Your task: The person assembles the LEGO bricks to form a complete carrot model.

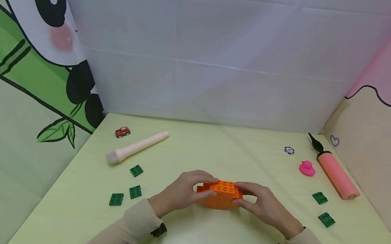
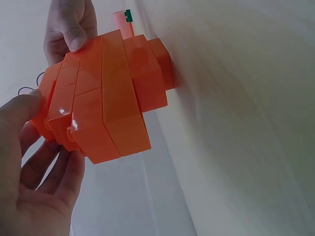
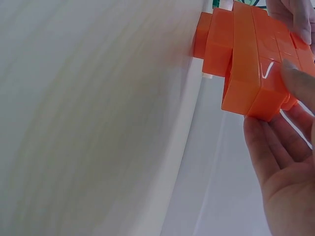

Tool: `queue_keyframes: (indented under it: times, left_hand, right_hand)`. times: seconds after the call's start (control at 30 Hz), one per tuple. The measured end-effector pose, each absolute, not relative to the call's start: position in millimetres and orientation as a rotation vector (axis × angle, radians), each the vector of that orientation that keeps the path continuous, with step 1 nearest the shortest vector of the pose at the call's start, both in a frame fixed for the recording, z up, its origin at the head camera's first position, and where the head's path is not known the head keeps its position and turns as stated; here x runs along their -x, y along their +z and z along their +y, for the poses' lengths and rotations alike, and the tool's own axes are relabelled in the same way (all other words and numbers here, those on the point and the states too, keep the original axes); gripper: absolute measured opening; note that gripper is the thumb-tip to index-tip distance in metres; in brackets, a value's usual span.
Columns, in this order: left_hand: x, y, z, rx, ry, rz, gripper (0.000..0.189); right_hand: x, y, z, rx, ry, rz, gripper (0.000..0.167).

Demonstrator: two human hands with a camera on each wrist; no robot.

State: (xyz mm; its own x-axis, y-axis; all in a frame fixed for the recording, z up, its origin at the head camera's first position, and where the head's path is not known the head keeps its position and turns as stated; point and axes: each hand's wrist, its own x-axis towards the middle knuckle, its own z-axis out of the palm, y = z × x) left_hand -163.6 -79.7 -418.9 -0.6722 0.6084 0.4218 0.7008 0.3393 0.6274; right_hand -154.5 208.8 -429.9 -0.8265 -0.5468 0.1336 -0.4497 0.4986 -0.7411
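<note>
An orange block build (image 1: 222, 195) made of stacked toy bricks stands at the middle of the table, with studs showing on its top. My left hand (image 1: 189, 188) grips its left end, thumb on the near face and fingers over the upper edge. From the other side my right hand (image 1: 263, 203) holds the right end the same way. The left wrist view shows the build (image 2: 106, 93) stepping narrower toward the tabletop. In the right wrist view, my right thumb (image 3: 298, 81) lies on one face of the build (image 3: 246, 59), with the fingers behind it.
Several green bricks (image 1: 116, 199) lie at the left, and a pair, one a green brick (image 1: 326, 220), at the right. Farther back are a red toy car (image 1: 122, 132), a pale stick (image 1: 138, 147), a poker chip (image 1: 289, 150), a pink duck (image 1: 307, 168) and a pink pump (image 1: 339, 175).
</note>
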Motion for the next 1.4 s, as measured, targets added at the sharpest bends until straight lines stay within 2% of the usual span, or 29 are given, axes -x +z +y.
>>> queue_keyframes:
  times: [0.77, 0.93, 1.1, 1.4]
  left_hand:
    - [164, -424, -78, 1.224, -1.175, -2.442, 0.035]
    - [162, -418, -85, 1.226, -1.085, -2.528, 0.043]
    - [155, -412, -118, 1.112, -0.993, -2.62, 0.049]
    - [134, -425, -212, 0.619, -0.814, -2.873, 0.046]
  right_hand:
    - [154, -432, 208, 0.894, -1.243, 2.624, 0.053]
    - [154, -430, 209, 0.916, -1.241, 2.644, 0.052]
    - [154, -428, 209, 0.893, -1.231, 2.644, 0.055]
    - [153, -428, 208, 0.868, -1.229, 2.633, 0.055]
